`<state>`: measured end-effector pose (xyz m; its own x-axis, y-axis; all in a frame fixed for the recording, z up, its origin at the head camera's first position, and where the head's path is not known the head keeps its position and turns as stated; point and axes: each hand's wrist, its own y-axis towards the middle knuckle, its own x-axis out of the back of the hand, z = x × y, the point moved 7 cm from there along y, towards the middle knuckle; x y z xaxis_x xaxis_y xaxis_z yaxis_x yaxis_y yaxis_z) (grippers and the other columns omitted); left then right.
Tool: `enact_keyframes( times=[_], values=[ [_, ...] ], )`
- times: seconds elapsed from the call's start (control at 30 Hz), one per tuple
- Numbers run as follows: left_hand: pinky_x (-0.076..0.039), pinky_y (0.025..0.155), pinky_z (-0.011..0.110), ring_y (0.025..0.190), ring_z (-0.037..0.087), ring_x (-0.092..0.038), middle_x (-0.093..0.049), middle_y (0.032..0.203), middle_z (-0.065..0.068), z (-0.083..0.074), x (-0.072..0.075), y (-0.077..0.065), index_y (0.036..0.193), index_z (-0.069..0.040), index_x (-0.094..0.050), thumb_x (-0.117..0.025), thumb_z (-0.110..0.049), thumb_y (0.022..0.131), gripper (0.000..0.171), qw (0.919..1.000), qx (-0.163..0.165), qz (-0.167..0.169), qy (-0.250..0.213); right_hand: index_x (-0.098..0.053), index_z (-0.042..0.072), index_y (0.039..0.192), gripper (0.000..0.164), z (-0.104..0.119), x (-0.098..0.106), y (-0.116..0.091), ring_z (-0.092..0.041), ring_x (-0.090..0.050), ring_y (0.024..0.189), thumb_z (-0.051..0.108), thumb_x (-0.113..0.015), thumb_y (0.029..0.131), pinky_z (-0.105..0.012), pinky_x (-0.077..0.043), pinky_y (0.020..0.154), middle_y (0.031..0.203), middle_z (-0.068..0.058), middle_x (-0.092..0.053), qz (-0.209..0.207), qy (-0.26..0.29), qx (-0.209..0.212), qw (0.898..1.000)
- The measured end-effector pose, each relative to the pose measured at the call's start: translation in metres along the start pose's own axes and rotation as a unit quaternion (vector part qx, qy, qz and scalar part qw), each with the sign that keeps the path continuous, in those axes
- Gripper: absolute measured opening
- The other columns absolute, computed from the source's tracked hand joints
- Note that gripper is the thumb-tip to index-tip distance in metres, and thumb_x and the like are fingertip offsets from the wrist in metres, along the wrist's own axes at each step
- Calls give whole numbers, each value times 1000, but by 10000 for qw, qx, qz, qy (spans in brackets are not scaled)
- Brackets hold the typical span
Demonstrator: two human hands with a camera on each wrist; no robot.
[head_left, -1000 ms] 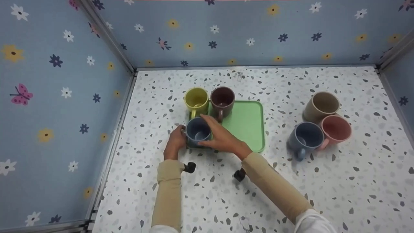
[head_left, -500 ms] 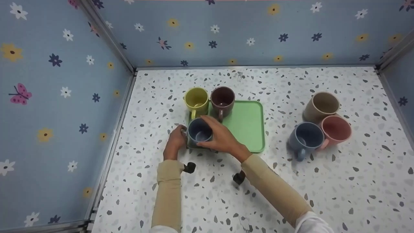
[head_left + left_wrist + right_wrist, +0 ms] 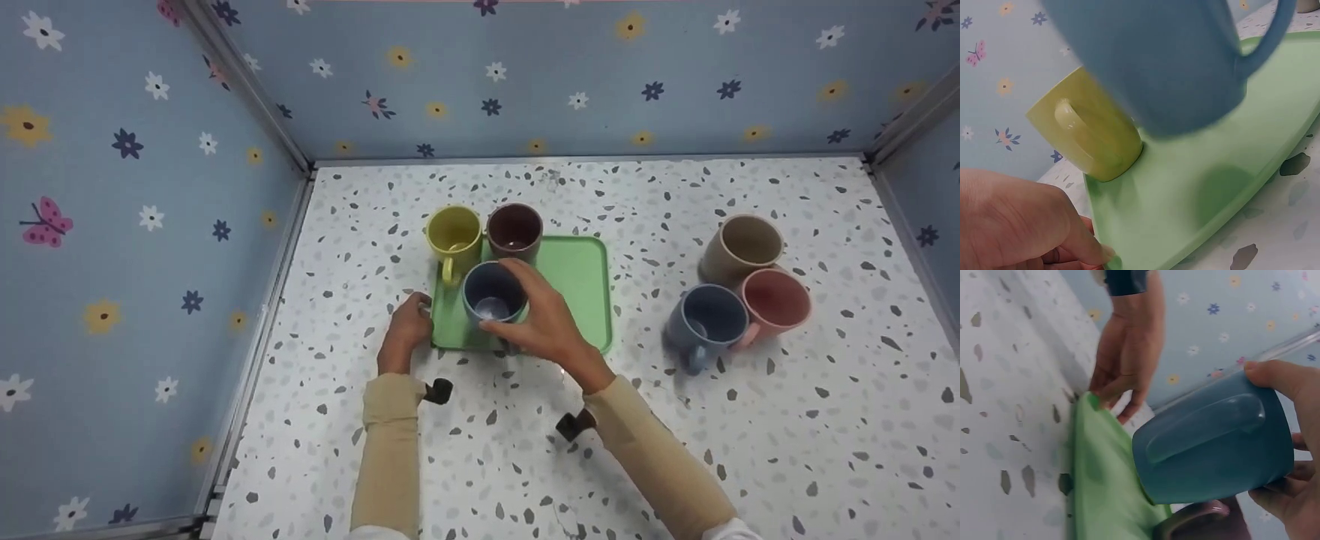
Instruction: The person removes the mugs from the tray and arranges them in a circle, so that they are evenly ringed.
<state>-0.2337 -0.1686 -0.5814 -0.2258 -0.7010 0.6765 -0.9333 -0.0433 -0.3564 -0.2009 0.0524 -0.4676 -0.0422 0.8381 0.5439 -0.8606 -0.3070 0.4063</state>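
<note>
A blue mug (image 3: 493, 298) hangs above the green tray (image 3: 574, 277), its shadow on the tray surface in the left wrist view. My right hand (image 3: 546, 319) grips it around the rim, thumb on the near side and fingers on the far side. The mug's handle (image 3: 1207, 427) faces the right wrist camera. At the tray's near left corner, my left hand (image 3: 409, 324) pinches the edge, thumb (image 3: 1098, 253) over the rim and fingers outside. A yellow mug (image 3: 454, 240) and a brown mug (image 3: 516, 231) stand side by side along the tray's far side.
Off to the right, a tan mug (image 3: 742, 251), a pink mug (image 3: 776, 300) and another blue mug (image 3: 705, 322) are clustered on the speckled table (image 3: 825, 450). Flower-patterned walls (image 3: 562, 75) bound the table at the back and sides.
My right hand has lifted the blue mug off the tray's near left corner and carried it right. The left hand stays at the corner, now apart from the mug.
</note>
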Motion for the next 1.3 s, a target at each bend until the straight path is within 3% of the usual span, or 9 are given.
enact_keyframes(
  times=[0.17,0.33,0.47,0.63,0.87,1.03,1.2,1.3],
  values=[
    [-43,87,44,99,33,-54,-60,112,22,5,-1,2,124,0,-51,-34,-3,91,37,9997,27,74,-223,-49,10,136,83,-7,32,-6,-16,-51,123,42,-84,68,-35,-39,105,135,-4,-53,-650,6,-430,9970],
    [-44,80,40,93,29,-54,-60,109,20,8,-3,6,121,-2,-52,-32,-3,90,37,9995,-52,113,-293,-55,8,129,75,-19,66,-13,-21,-54,119,37,-86,66,-36,-40,103,128,-6,-58,-1438,-185,-626,9874],
    [-44,84,42,97,31,-53,-59,112,20,5,-2,4,125,-2,-51,-32,-3,91,39,9992,103,177,-335,-57,6,126,74,-34,85,-23,-21,-52,121,33,-88,65,-36,-38,104,128,-9,-58,-1920,-449,-991,9754],
    [-45,84,41,99,31,-54,-60,113,21,0,-1,-1,127,0,-49,-33,-2,91,40,9996,69,145,-236,-55,6,126,74,-58,101,-36,-26,-53,118,31,-87,65,-40,-39,102,126,-11,-57,-2299,-650,-1827,9537],
    [-45,85,42,101,31,-55,-59,112,21,1,-1,-2,126,-1,-50,-35,1,87,43,9995,78,122,-295,-49,8,130,79,-82,115,-47,-27,-51,119,33,-86,65,-40,-38,105,130,-13,-51,-2496,-882,-2829,9219],
    [-44,88,44,103,33,-55,-59,113,22,0,0,-2,126,-1,-50,-34,1,86,43,9995,65,116,-274,-41,9,137,86,-96,124,-48,-29,-48,123,37,-84,68,-43,-37,105,135,-14,-46,-2204,-1325,-3381,9053],
    [-43,88,43,108,32,-53,-57,119,21,2,-2,-3,129,-2,-48,-34,0,88,44,9989,147,270,-363,-37,7,137,88,-104,132,-47,-33,-48,120,41,-82,69,-48,-41,100,133,-18,-44,-1948,-1769,-3548,8971],
    [-43,88,43,106,31,-53,-56,118,21,3,-3,-2,129,-2,-48,-33,0,88,43,9989,133,268,-372,-39,3,133,86,-106,136,-45,-34,-47,117,43,-81,69,-49,-36,103,128,-19,-45,-1877,-2010,-3476,8964]
  ],
)
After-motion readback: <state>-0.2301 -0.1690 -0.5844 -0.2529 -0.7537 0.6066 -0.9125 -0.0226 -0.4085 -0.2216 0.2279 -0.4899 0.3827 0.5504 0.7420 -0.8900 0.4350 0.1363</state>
